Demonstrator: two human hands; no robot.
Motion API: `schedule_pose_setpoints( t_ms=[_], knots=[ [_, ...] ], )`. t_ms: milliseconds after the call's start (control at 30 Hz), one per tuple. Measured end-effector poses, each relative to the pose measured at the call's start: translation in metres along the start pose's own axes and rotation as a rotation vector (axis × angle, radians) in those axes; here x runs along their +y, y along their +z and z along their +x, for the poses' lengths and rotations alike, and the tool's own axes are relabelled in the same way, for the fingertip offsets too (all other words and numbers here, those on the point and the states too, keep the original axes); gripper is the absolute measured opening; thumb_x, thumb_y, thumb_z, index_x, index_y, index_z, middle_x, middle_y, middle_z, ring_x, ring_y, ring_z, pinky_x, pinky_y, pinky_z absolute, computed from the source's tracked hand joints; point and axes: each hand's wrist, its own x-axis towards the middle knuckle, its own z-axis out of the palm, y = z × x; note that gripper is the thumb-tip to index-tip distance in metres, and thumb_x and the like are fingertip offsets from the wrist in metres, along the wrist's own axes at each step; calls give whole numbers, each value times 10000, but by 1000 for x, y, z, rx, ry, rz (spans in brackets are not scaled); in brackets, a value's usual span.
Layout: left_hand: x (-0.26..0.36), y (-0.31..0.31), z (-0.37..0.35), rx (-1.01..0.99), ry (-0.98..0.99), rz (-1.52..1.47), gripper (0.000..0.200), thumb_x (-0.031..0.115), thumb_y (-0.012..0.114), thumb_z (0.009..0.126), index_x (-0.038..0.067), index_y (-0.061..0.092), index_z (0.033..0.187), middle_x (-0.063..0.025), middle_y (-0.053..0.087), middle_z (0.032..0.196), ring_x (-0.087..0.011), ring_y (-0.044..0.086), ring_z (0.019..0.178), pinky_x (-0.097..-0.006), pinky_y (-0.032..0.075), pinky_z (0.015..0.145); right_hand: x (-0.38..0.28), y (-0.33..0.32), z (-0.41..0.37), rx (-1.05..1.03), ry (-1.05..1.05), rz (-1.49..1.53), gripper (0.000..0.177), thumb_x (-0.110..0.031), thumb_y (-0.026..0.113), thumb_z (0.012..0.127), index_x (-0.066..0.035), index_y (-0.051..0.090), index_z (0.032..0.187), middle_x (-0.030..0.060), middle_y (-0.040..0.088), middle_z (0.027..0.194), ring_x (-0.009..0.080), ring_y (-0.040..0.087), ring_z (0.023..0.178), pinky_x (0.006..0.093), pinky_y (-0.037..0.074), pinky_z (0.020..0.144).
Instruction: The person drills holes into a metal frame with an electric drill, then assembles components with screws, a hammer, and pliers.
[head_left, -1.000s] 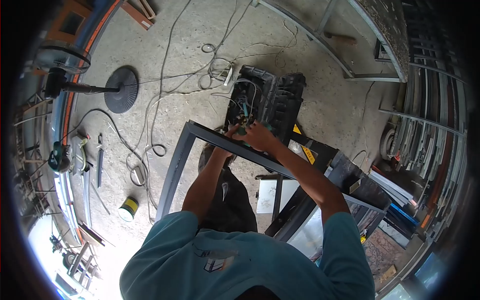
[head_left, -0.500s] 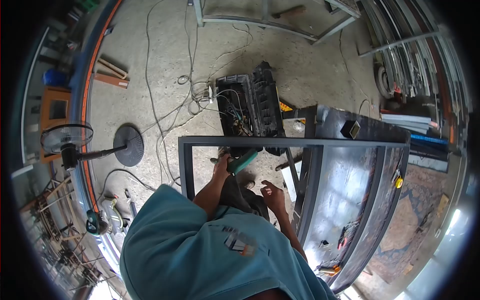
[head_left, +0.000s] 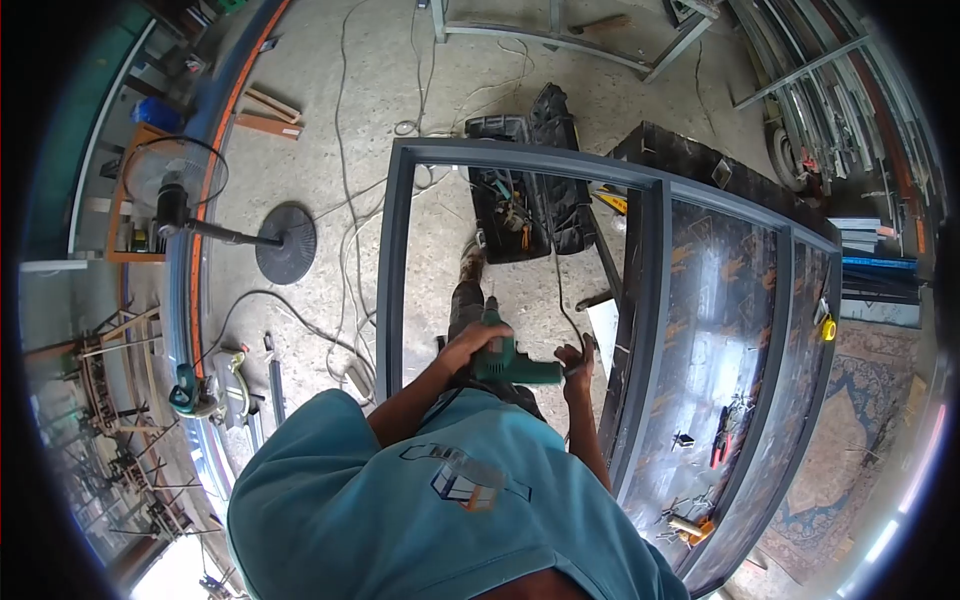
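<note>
**Green drill in the left grip, seen within the frame's opening**

The left grip (head_left: 472,345) is clasped about the body of a green drill (head_left: 525,371), whose bit points away from the person and whose handle reaches rightward. The right grip (head_left: 578,358) is curled by the handle's end, where a dark cord (head_left: 562,290) meets the fingers; I cannot tell whether it grasps cord or handle.

Around them runs a dark metal frame (head_left: 393,280), its far bar crossing in front of an open toolbox (head_left: 565,210) on the floor. Rightward, past a white board (head_left: 605,330), the frame overlies a dark tabletop (head_left: 690,300) with red-handled pliers (head_left: 720,450) and an orange-handled tool (head_left: 697,530). A yellow tape measure (head_left: 828,328) sits near the far right bar. Leftward, loose cables (head_left: 345,260) trail toward a fan (head_left: 286,243).

The shirt (head_left: 400,520) bears a box-shaped emblem with lettering too indistinct to read; brownish marks are printed on the tabletop.

Bare floor shows between the drill and the frame's left bar, and ahead toward the toolbox. On the right, the tabletop's edge and a frame bar bound the room.
</note>
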Motion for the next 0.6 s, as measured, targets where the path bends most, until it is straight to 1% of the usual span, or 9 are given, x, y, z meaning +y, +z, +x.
schedule_pose_setpoints(
  t_ms=[67,133,167,200,267,367,467,500,600],
  knots=[
    [-26,8,-6,-50,33,167,319,333,725,752,74,652,924,-50,642,770,-156,627,667,-331,519,616,-7,-21,-6,207,151,-90,535,-143,563,883,-103,395,1389,148,630,1049,209,653,881,295,528,641],
    [-37,13,-12,29,333,342,321,299,735,732,39,648,899,-61,639,750,-165,619,664,-317,505,630,-33,-21,-39,224,-170,-757,406,-30,475,865,-50,523,1267,158,660,995,250,669,848,321,536,702],
    [-8,33,-47,160,368,449,285,268,762,685,6,665,741,-66,652,687,-157,607,629,-320,480,598,-44,-30,-53,187,-306,-1016,452,45,463,795,-22,548,1234,180,670,975,288,673,844,318,532,710],
    [-6,34,-48,163,389,446,285,268,762,685,6,665,741,-66,652,687,-157,607,629,-320,480,598,-50,-38,-65,288,-135,-1022,549,65,514,736,-34,520,1276,212,628,1095,323,635,983,343,513,830],
    [-1,35,-50,87,467,485,288,238,791,647,1,666,752,-66,651,695,-168,603,624,-327,483,607,-85,-13,-109,88,-511,-1288,675,76,561,665,-56,468,1320,232,530,1270,400,496,1187,437,416,993],
    [20,54,-76,-67,370,547,329,214,810,635,16,629,824,-70,637,732,-168,606,659,-315,488,624,-114,16,-151,-339,-319,-1144,770,57,643,596,-67,448,1330,204,465,1335,423,351,1299,452,343,1070],
    [39,68,-91,-380,330,568,378,194,801,660,25,579,915,-62,615,762,-164,608,687,-307,499,637,-108,-17,-156,-433,-252,-867,658,-22,698,677,-37,481,1299,201,502,1296,364,406,1287,431,335,1074],
    [44,74,-100,-469,250,464,367,201,793,671,28,579,915,-61,613,768,-161,605,678,-301,501,635,-93,-38,-159,-446,-122,-220,542,-161,713,773,12,509,1244,161,529,1281,315,507,1192,430,346,1057],
    [64,95,-134,-646,71,325,374,255,761,707,35,571,942,-53,608,787,-143,594,662,-275,495,619,-25,-74,-180,-538,-173,-172,507,-282,721,805,51,540,1142,163,556,1225,284,598,1046,399,452,933]
  ],
)
